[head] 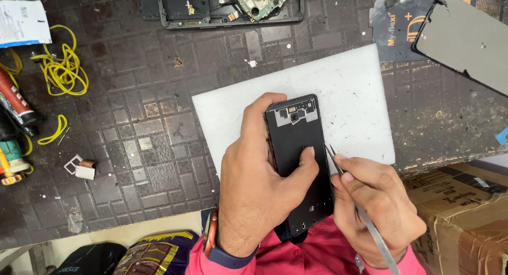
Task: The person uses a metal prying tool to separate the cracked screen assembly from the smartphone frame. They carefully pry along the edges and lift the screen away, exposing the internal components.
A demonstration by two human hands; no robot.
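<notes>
My left hand (254, 185) grips a black opened phone body (299, 132), fingers around its left side and the thumb pressed on its middle. The phone lies over a white foam pad (344, 89) on a dark tiled mat. Metal tweezers (370, 227) are pinched in my right hand (375, 211), their tips touching the phone's right edge near its middle.
Another opened phone with a green circuit board (222, 5) lies at the top. A grey screen panel (465, 42) rests top right. Yellow wire (63, 68) and glue tubes (13, 111) sit left, with a small SIM tray (79, 166). A cardboard box (465, 217) stands lower right.
</notes>
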